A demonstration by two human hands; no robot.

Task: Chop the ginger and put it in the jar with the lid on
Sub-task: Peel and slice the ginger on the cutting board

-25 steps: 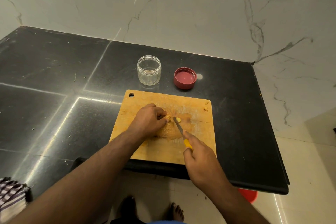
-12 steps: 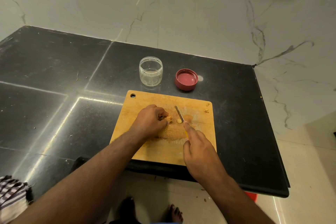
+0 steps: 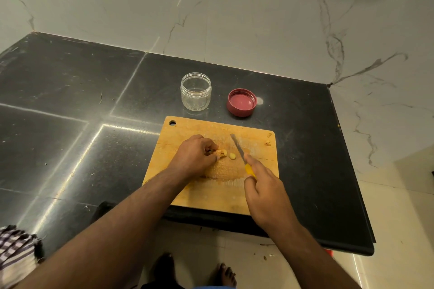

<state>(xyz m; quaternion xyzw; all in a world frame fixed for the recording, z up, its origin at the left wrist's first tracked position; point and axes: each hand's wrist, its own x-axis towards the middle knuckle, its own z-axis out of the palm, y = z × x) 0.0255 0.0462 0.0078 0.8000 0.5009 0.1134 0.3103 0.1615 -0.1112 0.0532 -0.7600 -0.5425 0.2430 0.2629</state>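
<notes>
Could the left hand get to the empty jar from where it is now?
Probably yes. The jar stands open on the counter just past the cutting board, nothing between. But the left hand now holds the ginger, so it must let go first.

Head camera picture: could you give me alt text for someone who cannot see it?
A left hand holds ginger on a wooden cutting board while the right hand grips a yellow-handled knife. Behind, an open jar and red lid.
</notes>
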